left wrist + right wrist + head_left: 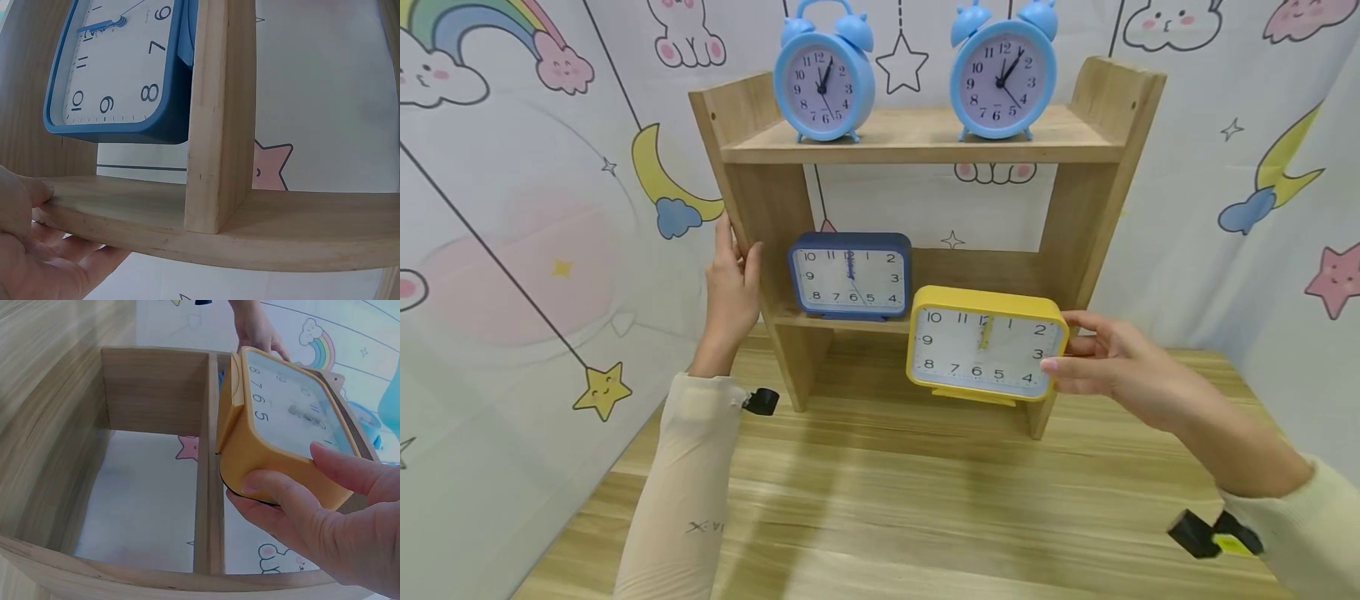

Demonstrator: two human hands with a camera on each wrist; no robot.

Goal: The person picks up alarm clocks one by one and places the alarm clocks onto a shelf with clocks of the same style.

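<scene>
My right hand (1120, 362) grips a yellow rectangular clock (985, 343) by its right end, with the thumb near the front face. The clock is in front of the right half of the shelf's middle board. In the right wrist view, thumb and fingers pinch the yellow clock's (281, 434) side. My left hand (730, 287) holds the left side panel of the wooden shelf (767, 208); in the left wrist view its thumb and fingers lie on either side of the panel edge (156, 244). A blue rectangular clock (852, 277) stands on the middle board at the left.
Two light blue twin-bell alarm clocks (825, 83) (1003, 79) stand on the top board (917, 133). The shelf stands on a wood-grain tabletop (880, 500). A patterned curtain (535, 250) hangs behind and at both sides.
</scene>
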